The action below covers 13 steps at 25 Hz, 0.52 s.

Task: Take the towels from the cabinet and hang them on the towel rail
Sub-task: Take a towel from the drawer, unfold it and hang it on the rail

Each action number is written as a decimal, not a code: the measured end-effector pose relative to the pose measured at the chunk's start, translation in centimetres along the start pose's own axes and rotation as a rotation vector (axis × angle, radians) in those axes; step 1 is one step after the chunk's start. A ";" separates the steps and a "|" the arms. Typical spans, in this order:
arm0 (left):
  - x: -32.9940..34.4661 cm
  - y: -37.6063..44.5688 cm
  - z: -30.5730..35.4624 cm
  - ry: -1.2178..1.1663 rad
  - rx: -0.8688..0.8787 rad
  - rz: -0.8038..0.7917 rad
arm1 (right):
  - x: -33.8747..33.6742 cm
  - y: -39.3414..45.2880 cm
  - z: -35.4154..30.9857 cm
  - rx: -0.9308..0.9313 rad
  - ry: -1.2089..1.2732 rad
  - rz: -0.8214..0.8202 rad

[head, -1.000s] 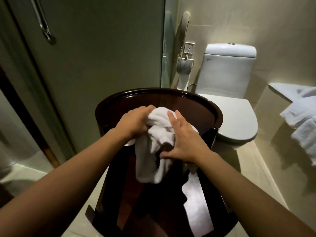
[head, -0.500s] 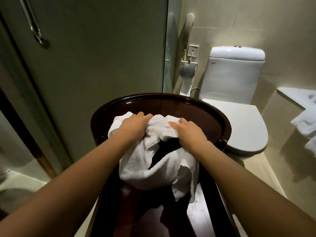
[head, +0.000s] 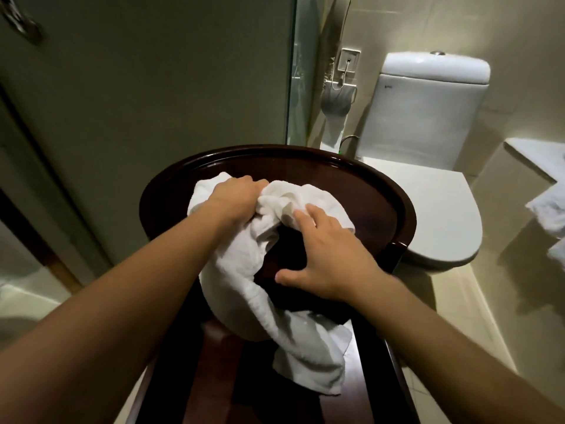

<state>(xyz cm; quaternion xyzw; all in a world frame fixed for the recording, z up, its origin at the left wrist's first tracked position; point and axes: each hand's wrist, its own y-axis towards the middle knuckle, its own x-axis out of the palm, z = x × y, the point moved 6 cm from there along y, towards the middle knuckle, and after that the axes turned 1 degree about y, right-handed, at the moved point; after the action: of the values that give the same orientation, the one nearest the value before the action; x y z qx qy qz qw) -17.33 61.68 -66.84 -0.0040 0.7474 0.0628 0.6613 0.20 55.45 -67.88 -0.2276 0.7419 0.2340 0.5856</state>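
Gleaming dark wood stand (head: 305, 162) beside white toilet (head: 434, 191).

Far right: white toilet (head: 428, 166), lid shut
Far wall: beige tiles (head: 519, 41), toilet roll (head: 334, 101)
Left: frosted glass door (head: 153, 71)
Floor: pale tiles (head: 452, 301)

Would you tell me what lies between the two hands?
In the head view, bunched folds of the white terry towel span left hand to right hand.
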 end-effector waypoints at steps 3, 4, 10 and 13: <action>0.4 0.4 -0.2 0.018 0.020 0.014 | 2.4 -3.4 -3.9 -0.045 -0.054 0.026; 0.5 0.6 -0.4 0.016 0.019 0.017 | 4.3 -3.8 -4.8 -0.022 -0.050 -0.071; 1.7 1.3 -1.1 -0.085 0.080 0.000 | 4.6 -3.2 -3.8 -0.092 -0.133 0.257; 1.1 1.0 -1.0 -0.023 0.102 0.046 | 0.6 -2.0 -2.4 -0.082 -0.156 0.431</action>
<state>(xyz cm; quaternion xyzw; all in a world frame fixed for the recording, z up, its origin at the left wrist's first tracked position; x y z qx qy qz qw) -18.57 62.61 -67.72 0.0474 0.7418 0.0398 0.6678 -0.57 52.35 -68.17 -0.0686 0.7156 0.4007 0.5680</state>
